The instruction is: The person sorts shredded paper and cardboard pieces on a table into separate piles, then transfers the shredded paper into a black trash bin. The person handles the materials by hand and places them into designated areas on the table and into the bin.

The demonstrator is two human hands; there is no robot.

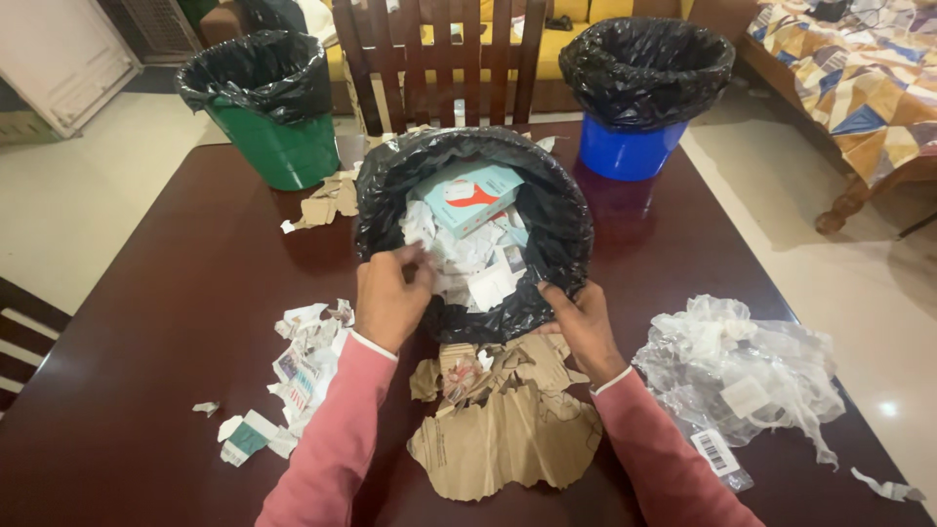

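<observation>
A bin lined with a black bag [561,210] stands in the middle of the dark wooden table [166,293]. Inside lie a pale blue carton [468,195] and white paper scraps [468,268]. My left hand [390,293] is at the bin's near-left rim, fingers pinched on white paper scraps over the opening. My right hand [584,327] grips the bag's near-right rim. Both arms wear pink sleeves. Torn brown cardboard [508,429] lies just in front of the bin, between my arms.
A green bin [278,146] stands at the table's far left, a blue bin [625,146] at the far right, both with black liners. Printed paper scraps [303,366] lie left, crumpled clear plastic [742,371] right, more cardboard [327,200] by the green bin. A wooden chair [439,59] stands behind.
</observation>
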